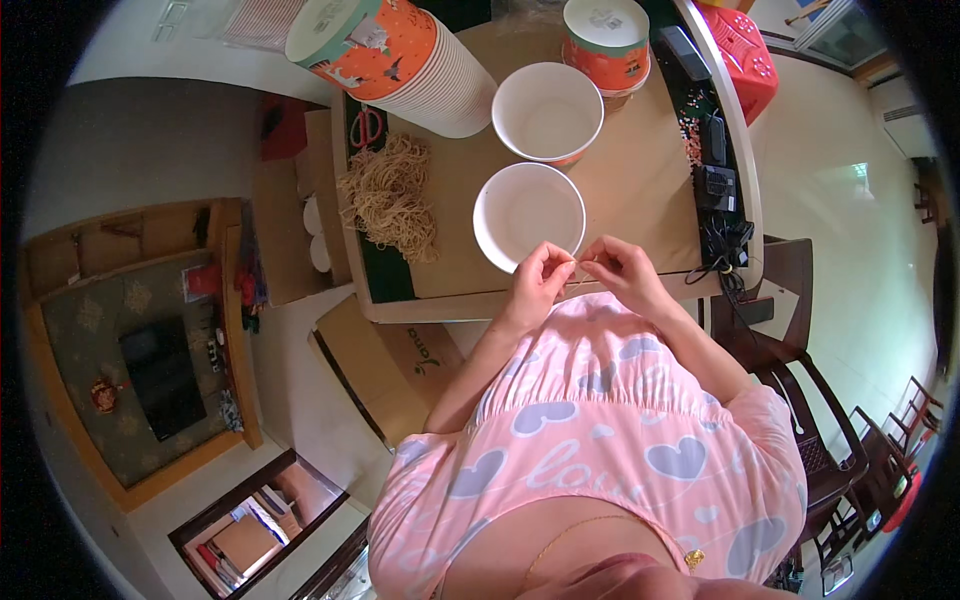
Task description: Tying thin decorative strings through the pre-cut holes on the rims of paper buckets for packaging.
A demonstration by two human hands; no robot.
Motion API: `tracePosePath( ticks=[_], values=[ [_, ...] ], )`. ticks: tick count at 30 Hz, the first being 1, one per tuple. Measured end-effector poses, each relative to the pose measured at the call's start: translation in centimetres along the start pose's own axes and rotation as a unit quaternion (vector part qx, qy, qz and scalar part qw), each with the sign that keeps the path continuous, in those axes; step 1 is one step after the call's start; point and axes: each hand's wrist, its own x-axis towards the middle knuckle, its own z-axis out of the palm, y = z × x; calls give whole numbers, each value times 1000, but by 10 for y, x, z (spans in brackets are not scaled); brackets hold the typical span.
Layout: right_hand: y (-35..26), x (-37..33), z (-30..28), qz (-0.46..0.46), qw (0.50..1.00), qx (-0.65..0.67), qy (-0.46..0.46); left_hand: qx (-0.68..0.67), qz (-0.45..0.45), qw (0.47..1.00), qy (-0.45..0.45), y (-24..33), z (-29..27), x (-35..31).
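Close together at the table's near edge, my left hand and my right hand pinch a thin tan piece of twine with their fingertips. Most of the twine is hidden by the fingers. Just beyond my left hand stands a white paper bucket, its open mouth facing up. A second paper bucket stands behind it, also upright. To the left lies a loose heap of tan twine.
A tall leaning stack of orange patterned buckets stands at the back left, near red-handled scissors. More orange buckets stand at the back right. Black power adapters and cables line the right edge. A cardboard box sits below the table.
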Motion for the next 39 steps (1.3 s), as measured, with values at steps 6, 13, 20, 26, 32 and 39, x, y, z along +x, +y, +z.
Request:
tracePosePath(
  ticks=[6,13,20,26,32,39],
  values=[
    [-5,1,2,-52,998,-13,17,-8,-87,994,-62,16,-5,4],
    [-2,5,4,-42,998,-41,4,-44,-59,997,-34,5,-7,5],
    [5,6,5,-32,999,-3,-6,-3,-36,999,-14,-5,-11,6],
    [18,12,-6,-33,995,-48,85,436,226,868,75,-2,-3,19],
    [28,31,2,-239,958,-154,45,276,109,944,146,4,-31,17],
    [11,42,28,-242,961,-133,3,6,18,995,94,13,-62,17]
  ],
)
